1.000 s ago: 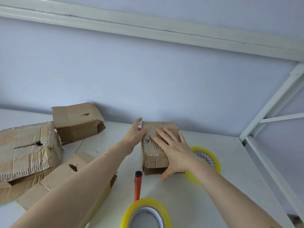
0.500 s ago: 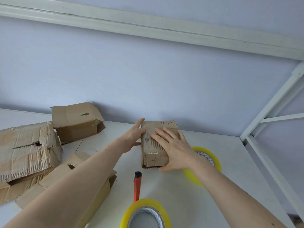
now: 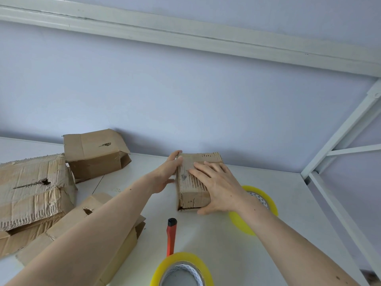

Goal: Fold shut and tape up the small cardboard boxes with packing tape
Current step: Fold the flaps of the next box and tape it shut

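The small cardboard box (image 3: 194,180) is sitting on the white desk (image 3: 288,213) near the back wall, and both hands are bearing on it, apparently to keep its flaps folded down before any tape goes on. The right hand (image 3: 220,188) is lying flat across the top and right side with fingers straight and spread, its grip wide and pressing rather than clasping; the left hand (image 3: 167,172) is bracing the box's left face with the thumb up at the far top corner and the fingers fairly straight, so that grip looks open as well, though its fingertips are partly hidden. A roll of yellow tape (image 3: 261,203) is lying just beside the right wrist, and a second tape roll (image 3: 181,269) is waiting at the near edge, with an orange-handled cutter (image 3: 171,236) between it and the box, all within easy reach. Three worn boxes (image 3: 33,186) are crowding the left side, so free room is lying mostly in front of and right of the box, up to the white frame (image 3: 329,203)
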Demonstrator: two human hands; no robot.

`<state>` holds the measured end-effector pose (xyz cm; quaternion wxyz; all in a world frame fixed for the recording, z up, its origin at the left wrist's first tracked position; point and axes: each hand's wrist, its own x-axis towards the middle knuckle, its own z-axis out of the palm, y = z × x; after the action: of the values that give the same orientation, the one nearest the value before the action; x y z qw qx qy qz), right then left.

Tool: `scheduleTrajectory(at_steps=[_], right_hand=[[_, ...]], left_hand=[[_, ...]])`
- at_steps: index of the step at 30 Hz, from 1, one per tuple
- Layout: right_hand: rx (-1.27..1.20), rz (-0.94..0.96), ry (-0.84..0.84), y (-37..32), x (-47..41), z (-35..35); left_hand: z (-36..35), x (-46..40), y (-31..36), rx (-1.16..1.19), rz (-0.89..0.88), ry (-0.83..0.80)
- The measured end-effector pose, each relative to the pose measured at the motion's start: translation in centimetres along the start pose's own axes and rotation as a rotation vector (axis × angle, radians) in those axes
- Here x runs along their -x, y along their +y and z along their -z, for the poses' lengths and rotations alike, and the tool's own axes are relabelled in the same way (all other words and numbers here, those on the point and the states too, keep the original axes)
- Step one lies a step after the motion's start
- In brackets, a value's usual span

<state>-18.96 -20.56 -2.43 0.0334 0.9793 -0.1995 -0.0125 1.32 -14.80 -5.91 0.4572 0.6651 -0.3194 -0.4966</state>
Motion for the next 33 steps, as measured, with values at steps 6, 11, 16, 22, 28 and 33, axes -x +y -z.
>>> scheduleTrajectory(at_steps=[6,11,16,22,28,33], right_hand=[[0.046,0.053,0.075,-0.3,-0.3,-0.7],[0.086,0.090,0.036,0.5,-0.3,-1.1],[0.109,0.088,0.258,-0.3,-0.3,-2.4],[0.117,0.095,0.267,-0.4,0.0,-3.0],[0.121,0.130,0.288,-0.4,0.5,-3.3],[-0.003,0.164,0.277,-0.2,0.3,-2.5]], left_hand=[[0.1,0.1,0.2,0.045,0.005,0.014],[-0.1,0.2,0.5,-0.066,-0.023,0.010],[0.1,0.0,0.4,-0.069,-0.036,0.007],[-0.2,-0.5,0.2,-0.076,0.058,0.025],[0.0,-0.1,0.5,0.006,0.016,0.003],[1.6,-0.2,-0.1,-0.041,-0.007,-0.107]])
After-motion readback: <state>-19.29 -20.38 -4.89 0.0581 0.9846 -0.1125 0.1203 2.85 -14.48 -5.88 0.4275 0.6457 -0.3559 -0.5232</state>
